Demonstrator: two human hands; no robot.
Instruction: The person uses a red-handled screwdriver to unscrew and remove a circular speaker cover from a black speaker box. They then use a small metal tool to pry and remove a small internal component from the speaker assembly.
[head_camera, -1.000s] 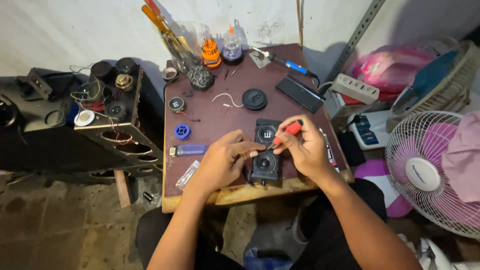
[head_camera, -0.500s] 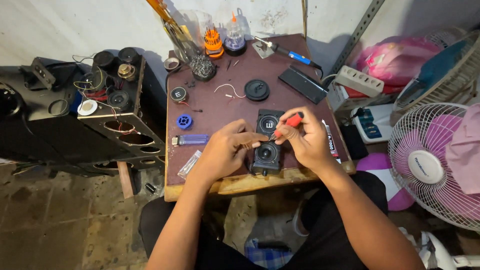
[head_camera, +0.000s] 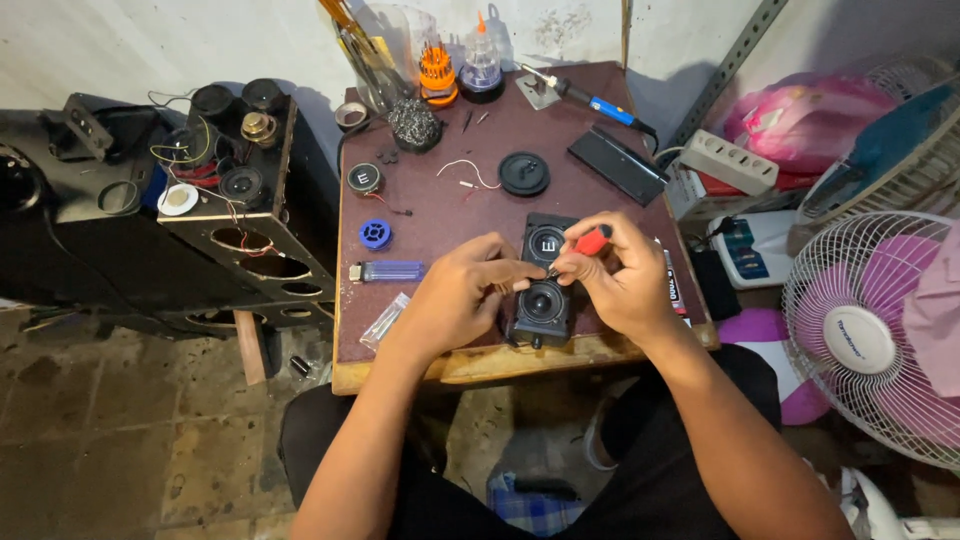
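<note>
Black speaker unit (head_camera: 541, 300) between left hand (head_camera: 455, 298) and right hand (head_camera: 620, 282) with red-handled screwdriver (head_camera: 580, 247)

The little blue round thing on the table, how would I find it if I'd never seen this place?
Start at the small brown table in the middle. Look along its left side, just above the see-through blue lighter and left of the left hand. The blue ring is the only bright blue round piece; the round parts near it are black.

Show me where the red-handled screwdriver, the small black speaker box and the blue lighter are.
red-handled screwdriver (head_camera: 592, 241), head view, on its red handle above the right hand's fingers.
small black speaker box (head_camera: 543, 300), head view, on the lower round speaker cone.
blue lighter (head_camera: 392, 270), head view, on its translucent blue body.
</note>
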